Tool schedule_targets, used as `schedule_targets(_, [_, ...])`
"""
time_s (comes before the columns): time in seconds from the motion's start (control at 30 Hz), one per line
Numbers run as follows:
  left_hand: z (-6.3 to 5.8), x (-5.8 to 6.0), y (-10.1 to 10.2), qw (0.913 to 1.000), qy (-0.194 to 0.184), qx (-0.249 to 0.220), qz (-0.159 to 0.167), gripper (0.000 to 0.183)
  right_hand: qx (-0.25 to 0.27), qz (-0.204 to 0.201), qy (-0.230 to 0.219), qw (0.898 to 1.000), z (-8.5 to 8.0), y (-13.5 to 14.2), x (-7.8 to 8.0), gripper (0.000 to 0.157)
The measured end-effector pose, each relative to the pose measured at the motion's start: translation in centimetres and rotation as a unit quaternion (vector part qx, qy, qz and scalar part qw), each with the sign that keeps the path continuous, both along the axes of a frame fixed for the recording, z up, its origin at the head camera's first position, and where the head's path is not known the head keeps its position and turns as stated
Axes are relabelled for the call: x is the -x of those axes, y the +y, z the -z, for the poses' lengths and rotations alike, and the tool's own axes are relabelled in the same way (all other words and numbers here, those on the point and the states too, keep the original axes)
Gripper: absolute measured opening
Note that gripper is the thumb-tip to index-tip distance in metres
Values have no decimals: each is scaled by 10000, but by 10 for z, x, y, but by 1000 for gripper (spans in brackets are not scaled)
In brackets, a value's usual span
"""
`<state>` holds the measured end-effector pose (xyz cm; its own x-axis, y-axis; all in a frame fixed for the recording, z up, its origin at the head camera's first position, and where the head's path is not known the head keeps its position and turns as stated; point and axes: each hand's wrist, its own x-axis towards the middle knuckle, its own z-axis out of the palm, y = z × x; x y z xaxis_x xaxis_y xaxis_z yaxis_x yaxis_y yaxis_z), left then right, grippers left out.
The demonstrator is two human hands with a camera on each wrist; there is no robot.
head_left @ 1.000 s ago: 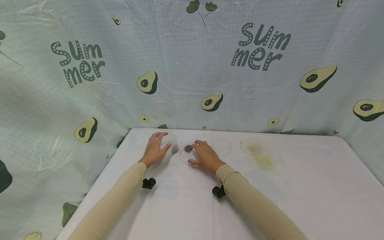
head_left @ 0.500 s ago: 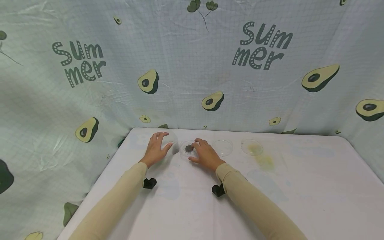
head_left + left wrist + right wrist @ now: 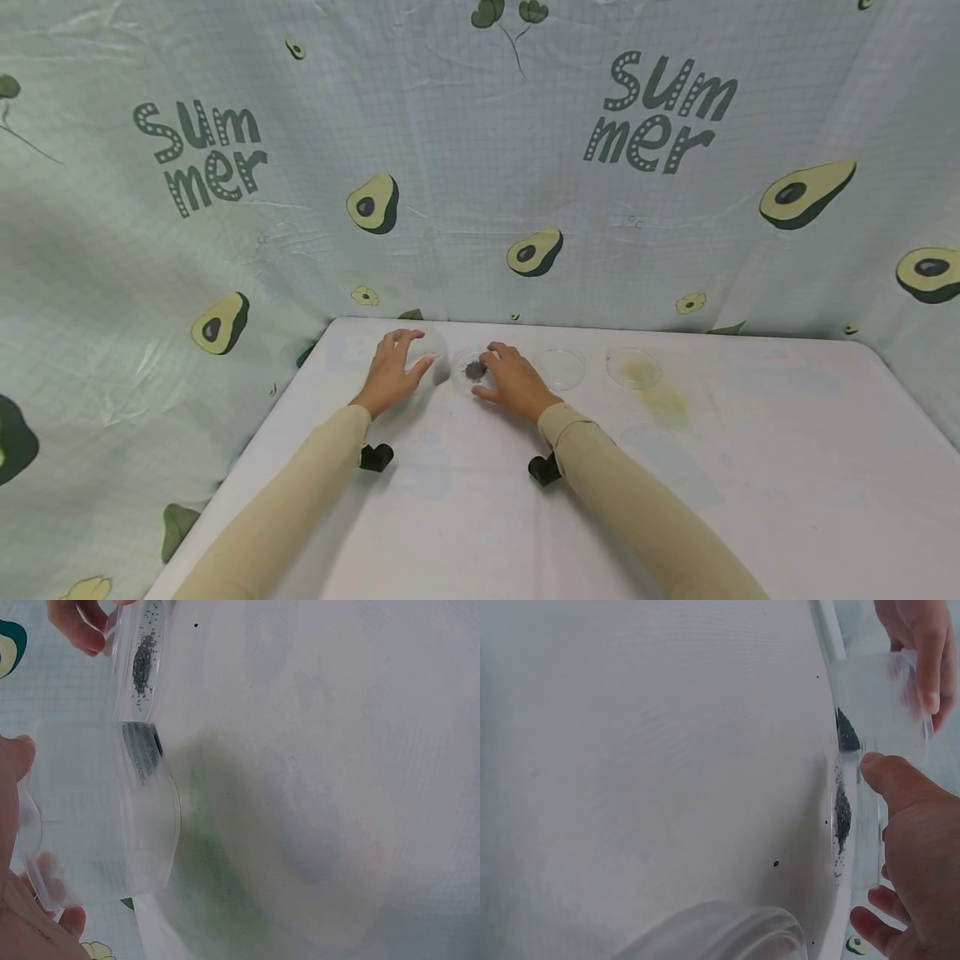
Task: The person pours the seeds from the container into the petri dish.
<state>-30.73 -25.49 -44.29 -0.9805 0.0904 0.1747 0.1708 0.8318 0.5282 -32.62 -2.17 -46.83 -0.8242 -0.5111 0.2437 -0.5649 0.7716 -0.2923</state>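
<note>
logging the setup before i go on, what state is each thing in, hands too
clear container: holding dark grains; lid on or off, cannot tell
grain dish: clear, beside the container, grains heaped and scattered inside
middle dish: flat on the table, no contents visible
far-right dish: flat, over part of a yellow patch, contents unclear
left hand: gripping the container
right hand: gripping the grain dish
</note>
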Motion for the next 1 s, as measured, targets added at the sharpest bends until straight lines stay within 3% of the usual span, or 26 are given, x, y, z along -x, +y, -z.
schedule_targets(0.43, [-2, 1, 3, 10000, -23, -12, -59, 49, -40, 142, -215, 9997, 1, -2, 12, 55])
schedule_targets(1.0, [-6, 0, 2, 9999, -135, -21, 26, 55, -56, 83, -12, 9999, 6, 2, 14, 55])
